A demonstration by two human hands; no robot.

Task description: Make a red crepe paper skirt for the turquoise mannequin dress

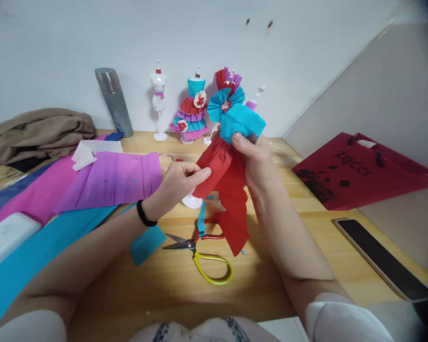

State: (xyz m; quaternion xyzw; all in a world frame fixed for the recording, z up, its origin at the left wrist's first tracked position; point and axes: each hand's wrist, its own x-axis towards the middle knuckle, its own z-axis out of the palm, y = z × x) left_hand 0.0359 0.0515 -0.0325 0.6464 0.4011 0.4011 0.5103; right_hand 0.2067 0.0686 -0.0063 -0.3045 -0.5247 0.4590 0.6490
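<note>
Between thumb and fingers, my left hand (184,183) pinches the edge of red crepe paper (221,166), which drapes down like a skirt. My right hand (255,154) grips a mini mannequin's paper dress from the other side, its thumb on a blue crepe paper piece (242,124). Above the thumb sits a blue pleated paper flower (225,105), with red and purple fans at the neck. The mannequin's body is mostly hidden by paper; a white base (191,200) shows below. Scissors (196,247) with red and yellow handles lie open on the table beneath my hands.
Purple crepe paper (117,180) and blue crepe paper (50,251) spread at the left, near a brown cloth (43,135). A grey bottle (114,102), a bare mannequin (159,99) and a dressed mannequin (194,114) stand along the wall. A red bag (364,171) and phone (381,256) are right.
</note>
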